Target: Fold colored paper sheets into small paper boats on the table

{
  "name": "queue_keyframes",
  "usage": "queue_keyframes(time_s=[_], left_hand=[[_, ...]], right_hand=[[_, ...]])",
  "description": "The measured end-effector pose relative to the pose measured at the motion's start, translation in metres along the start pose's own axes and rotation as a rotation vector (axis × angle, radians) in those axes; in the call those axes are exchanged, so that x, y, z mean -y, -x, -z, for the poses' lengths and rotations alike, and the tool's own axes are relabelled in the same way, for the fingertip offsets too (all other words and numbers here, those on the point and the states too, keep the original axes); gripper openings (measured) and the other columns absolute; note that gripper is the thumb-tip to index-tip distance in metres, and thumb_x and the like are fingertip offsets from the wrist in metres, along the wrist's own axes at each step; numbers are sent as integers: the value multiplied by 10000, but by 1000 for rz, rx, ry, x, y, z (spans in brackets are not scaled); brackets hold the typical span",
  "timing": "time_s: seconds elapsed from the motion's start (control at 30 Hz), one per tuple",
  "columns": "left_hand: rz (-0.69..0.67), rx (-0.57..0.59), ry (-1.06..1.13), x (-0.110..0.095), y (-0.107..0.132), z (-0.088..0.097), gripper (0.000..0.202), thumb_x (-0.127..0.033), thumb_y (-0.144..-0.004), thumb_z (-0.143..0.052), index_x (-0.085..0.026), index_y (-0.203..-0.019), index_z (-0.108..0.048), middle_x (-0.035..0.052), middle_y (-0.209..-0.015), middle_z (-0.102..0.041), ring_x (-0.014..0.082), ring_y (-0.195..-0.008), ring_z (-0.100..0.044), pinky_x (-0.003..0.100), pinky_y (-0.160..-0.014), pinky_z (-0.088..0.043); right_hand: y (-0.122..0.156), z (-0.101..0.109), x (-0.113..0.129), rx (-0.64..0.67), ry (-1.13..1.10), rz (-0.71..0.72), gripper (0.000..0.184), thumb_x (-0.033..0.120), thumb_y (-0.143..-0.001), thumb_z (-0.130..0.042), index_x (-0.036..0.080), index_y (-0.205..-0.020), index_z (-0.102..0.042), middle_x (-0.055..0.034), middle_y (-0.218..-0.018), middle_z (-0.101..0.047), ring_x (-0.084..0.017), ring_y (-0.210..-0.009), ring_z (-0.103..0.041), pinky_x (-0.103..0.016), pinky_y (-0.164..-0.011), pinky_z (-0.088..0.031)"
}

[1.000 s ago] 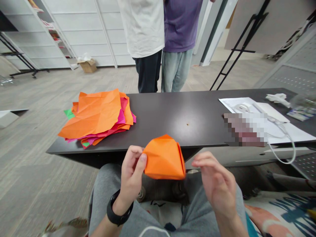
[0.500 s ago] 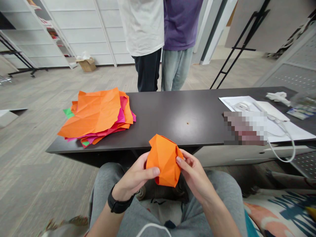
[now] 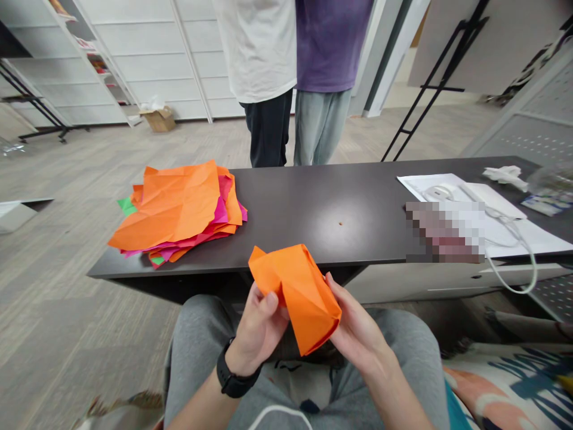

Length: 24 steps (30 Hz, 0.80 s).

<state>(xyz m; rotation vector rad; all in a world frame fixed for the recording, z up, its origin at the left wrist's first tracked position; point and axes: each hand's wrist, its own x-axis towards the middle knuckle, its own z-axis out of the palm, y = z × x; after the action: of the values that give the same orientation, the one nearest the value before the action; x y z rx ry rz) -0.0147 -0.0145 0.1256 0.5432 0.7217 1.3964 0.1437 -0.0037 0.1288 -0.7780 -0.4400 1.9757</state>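
– Orange folded paper (image 3: 308, 298) has tilted since the earlier frame. Grip?
– Left hand (image 3: 256, 337), closed, pinches its left part; right hand (image 3: 358, 331), half-curled, holds its right side, partly hidden. Press lightly, sparing the creases.
– Location?
– Above the lap (image 3: 197, 340), before the table (image 3: 286, 209).

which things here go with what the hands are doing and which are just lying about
Part of it, as far as I can judge:
- folded orange paper, held by left hand and right hand
- pile of creased coloured paper, probably

Just lying about, apparently:
- white cable
- crumpled white tissue
- cardboard box on the floor
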Motion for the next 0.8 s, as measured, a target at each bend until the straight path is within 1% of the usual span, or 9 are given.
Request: queue_keyframes(time_s=[0.07,0.13,0.23,0.3,0.33,0.43,0.53,0.63,0.8], left_hand=[[14,97,-60,3,3,-2,562,-407,-548,-932,-219,-1016,-684,53,-1006,-749,235,-896,-713,352,-839,-579],[10,109,-115,3,3,-3,618,-349,-516,-952,-212,-1051,-673,60,-1032,-742,257,-952,-706,372,-881,-568],[-27,24,-109,0,-2,-5,626,-339,-512,-955,-202,-1054,-672,69,-1039,-741,263,-981,-703,373,-906,-560],[-53,-18,-89,-2,-6,-5,591,-323,-525,-953,-198,-1036,-684,63,-1005,-748,246,-938,-713,355,-876,-571],[-73,-31,-83,-1,-7,-5,568,-313,-533,-951,-200,-1025,-691,55,-986,-751,233,-910,-716,342,-855,-577],[-150,-64,-106,4,-10,-1,465,-305,-596,-926,-209,-996,-708,34,-968,-754,193,-879,-715,302,-834,-580],[-245,-114,-196,12,-11,9,411,-306,-656,-896,-202,-1012,-718,41,-1020,-756,176,-943,-707,262,-880,-561],[-316,-120,-286,14,-13,20,428,-320,-676,-881,-183,-1048,-719,66,-1048,-759,189,-972,-710,262,-897,-560],[-389,-200,-335,1,-13,24,402,-327,-665,-877,-183,-1008,-727,66,-986,-772,191,-879,-734,270,-807,-597]], right_hand=[[0,-5,-3,21,53,6,290,433,-799,-773,204,-975,-742,-35,-998,-769,-166,-883,-719,-262,-817,-575],[0,-8,-6,-22,153,94,332,467,-822,-736,211,-1033,-719,-48,-1026,-752,-192,-919,-707,-300,-833,-570],[2,-3,-9,-220,383,482,385,531,-897,-614,256,-1167,-634,-59,-1114,-697,-211,-1017,-665,-338,-849,-550],[5,1,-8,-290,637,747,408,521,-838,-690,256,-1139,-618,-62,-1108,-663,-209,-1001,-639,-320,-816,-536],[6,3,-7,-280,777,799,414,482,-789,-754,243,-1101,-624,-57,-1057,-661,-202,-941,-637,-302,-774,-531],[9,1,-5,-170,1022,651,267,356,-790,-770,211,-973,-639,-22,-839,-675,-164,-728,-637,-265,-648,-517],[8,-3,-7,-151,1017,559,143,339,-914,-619,201,-883,-638,-16,-754,-686,-147,-656,-652,-246,-612,-524],[9,-3,-11,-224,1047,663,167,308,-935,-571,200,-825,-634,-6,-705,-667,-139,-613,-637,-235,-584,-521],[15,5,-7,-400,1199,955,128,179,-908,-556,209,-813,-636,1,-696,-633,-140,-602,-599,-243,-549,-482]])
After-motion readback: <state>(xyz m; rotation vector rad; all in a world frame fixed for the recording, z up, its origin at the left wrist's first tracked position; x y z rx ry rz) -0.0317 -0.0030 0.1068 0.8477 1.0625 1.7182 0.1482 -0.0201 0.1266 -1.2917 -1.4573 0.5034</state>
